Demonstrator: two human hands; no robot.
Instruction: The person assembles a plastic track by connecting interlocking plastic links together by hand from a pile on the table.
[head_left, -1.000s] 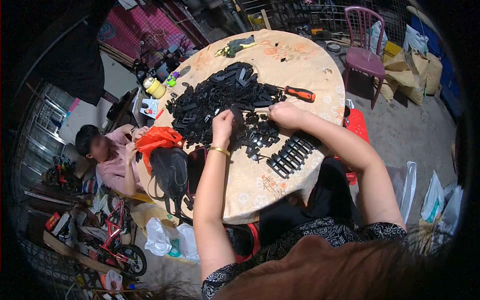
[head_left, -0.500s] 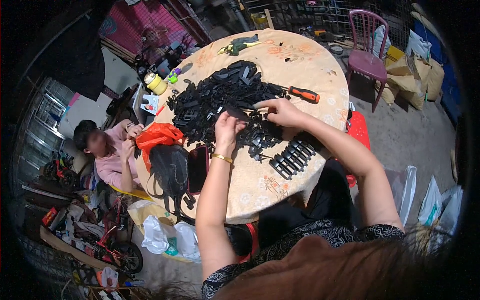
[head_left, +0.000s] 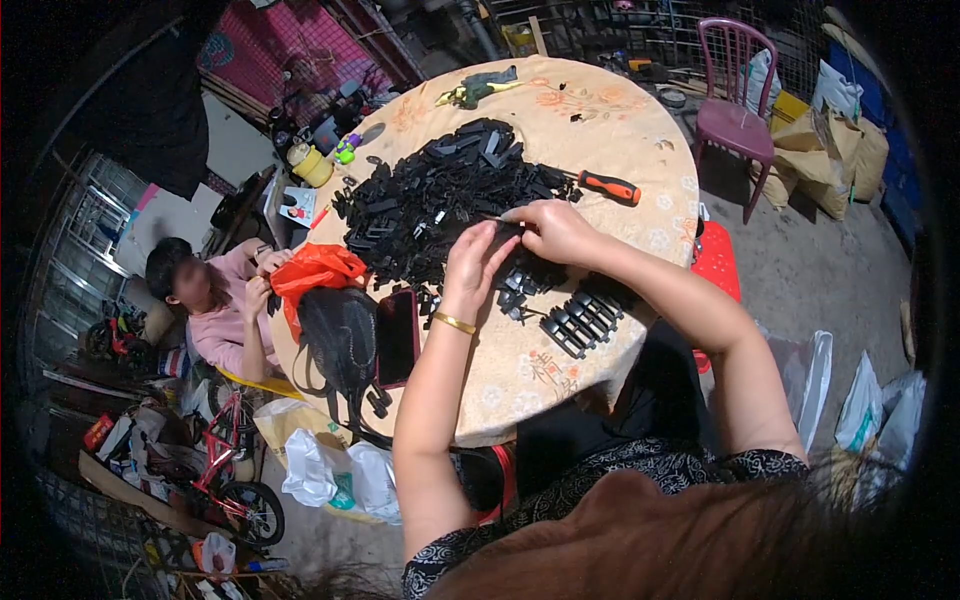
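Note:
Over the near edge of a big pile of black plastic parts (head_left: 430,180), my two hands meet. My left hand (head_left: 468,262) is closed, its fingertips against a dark flat piece (head_left: 507,236) that looks like one of those parts. From the right, my right hand (head_left: 556,232) pinches the same piece; its fingertips are partly hidden. Next to my right forearm lie rows of assembled black parts (head_left: 580,322), set side by side. Beyond the right hand, a screwdriver (head_left: 610,188) with an orange and black handle rests on the cloth.
The round table has a floral cloth (head_left: 500,400). At its left are a phone (head_left: 397,340), a black bag (head_left: 338,335) and an orange plastic bag (head_left: 318,272), near a seated person (head_left: 225,315). A yellow jar (head_left: 312,168) stands farther back. A purple chair (head_left: 735,125) is far right.
My left hand has moved right and my right hand slightly left and nearer, bringing the two together on the dark piece that the left hand held apart before.

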